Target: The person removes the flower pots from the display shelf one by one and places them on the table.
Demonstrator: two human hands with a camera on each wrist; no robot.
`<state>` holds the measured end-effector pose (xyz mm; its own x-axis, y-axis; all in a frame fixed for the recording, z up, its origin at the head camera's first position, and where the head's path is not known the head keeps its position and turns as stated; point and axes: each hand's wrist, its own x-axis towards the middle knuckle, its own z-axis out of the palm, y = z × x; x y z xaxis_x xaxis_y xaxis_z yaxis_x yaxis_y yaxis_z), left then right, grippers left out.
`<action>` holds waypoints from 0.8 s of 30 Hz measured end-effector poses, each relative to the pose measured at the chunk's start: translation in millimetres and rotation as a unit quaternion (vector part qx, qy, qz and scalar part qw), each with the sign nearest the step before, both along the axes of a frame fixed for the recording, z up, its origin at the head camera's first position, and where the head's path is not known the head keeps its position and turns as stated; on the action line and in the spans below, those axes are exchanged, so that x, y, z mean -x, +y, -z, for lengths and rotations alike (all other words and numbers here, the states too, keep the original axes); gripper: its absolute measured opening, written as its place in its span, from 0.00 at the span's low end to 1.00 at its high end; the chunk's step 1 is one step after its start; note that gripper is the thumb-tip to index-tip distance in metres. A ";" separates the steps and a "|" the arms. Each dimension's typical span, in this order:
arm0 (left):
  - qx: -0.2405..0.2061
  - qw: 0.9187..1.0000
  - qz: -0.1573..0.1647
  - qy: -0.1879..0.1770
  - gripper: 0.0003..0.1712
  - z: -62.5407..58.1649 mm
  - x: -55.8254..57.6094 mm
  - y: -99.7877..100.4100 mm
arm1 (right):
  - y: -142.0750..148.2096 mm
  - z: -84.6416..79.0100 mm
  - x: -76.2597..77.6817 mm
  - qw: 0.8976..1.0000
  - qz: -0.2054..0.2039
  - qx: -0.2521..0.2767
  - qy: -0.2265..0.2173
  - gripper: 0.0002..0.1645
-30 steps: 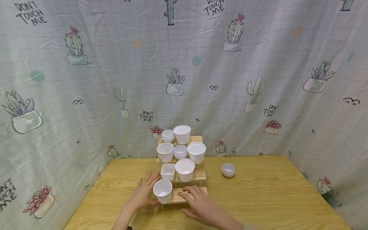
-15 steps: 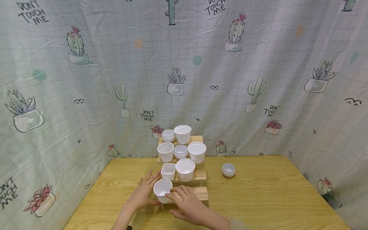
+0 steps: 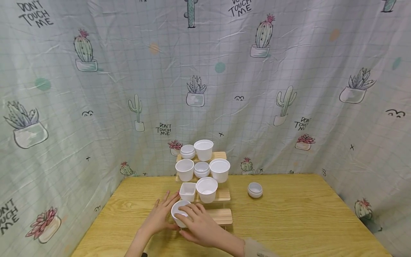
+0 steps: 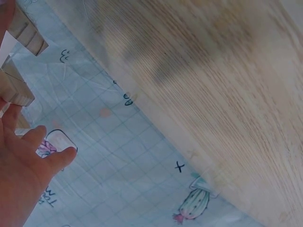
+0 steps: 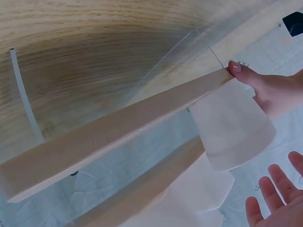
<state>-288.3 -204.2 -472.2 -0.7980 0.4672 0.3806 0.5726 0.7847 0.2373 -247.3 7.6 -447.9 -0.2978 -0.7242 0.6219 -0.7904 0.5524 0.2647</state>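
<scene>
A four-step wooden stand holds white pots. On the left end of its bottom step [image 3: 219,216] sits a round white pot [image 5: 234,125]. My left hand [image 3: 157,217] is spread along the stand's left side. Its thumb rests at the end of the bottom step in the right wrist view, and in the left wrist view a fingertip meets a wooden step [image 4: 16,87]. Over the round pot reaches my right hand [image 3: 202,225], hiding part of its rim in the head view. The right wrist view shows those fingers [image 5: 272,194] extended, with a gap between them and the pot.
Just above stand a square pot [image 3: 187,192] and a round pot [image 3: 207,190]. Several more white pots, including a wide one [image 3: 219,171], fill the upper steps. A small ribbed pot [image 3: 255,190] sits on the table [image 3: 289,214] to the right. A cactus-print curtain [image 3: 224,100] hangs behind.
My right hand has moved left, from over the bare part of the bottom step to over the round pot. My left hand and the pots stay in place.
</scene>
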 end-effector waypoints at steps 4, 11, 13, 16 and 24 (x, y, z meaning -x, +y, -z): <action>0.002 1.000 -0.005 -0.002 0.58 -0.8 -1.3 1.2 | -4.5 0.3 3.5 1.000 0.003 -0.009 0.002 0.29; 0.005 1.000 -0.009 -0.015 0.58 -0.6 -1.0 0.3 | -8.4 2.2 7.3 0.999 0.030 -0.031 -0.023 0.31; 0.009 1.000 -0.008 -0.019 0.58 -0.3 -0.6 -0.2 | -9.0 2.3 8.4 0.998 0.035 -0.042 -0.039 0.31; 0.012 1.000 -0.007 -0.024 0.58 0.1 0.1 -0.4 | -9.6 3.4 10.2 0.996 0.040 -0.059 -0.058 0.32; 0.013 1.000 -0.005 -0.028 0.57 -1.1 -0.4 0.0 | -10.4 11.6 18.0 0.996 0.043 -0.063 -0.047 0.31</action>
<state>-287.9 -204.1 -471.2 -0.8227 0.4679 0.3229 0.5506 0.7970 0.2481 -265.3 -2.8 -459.5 -0.4153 -0.7634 0.4948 -0.7656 0.5871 0.2632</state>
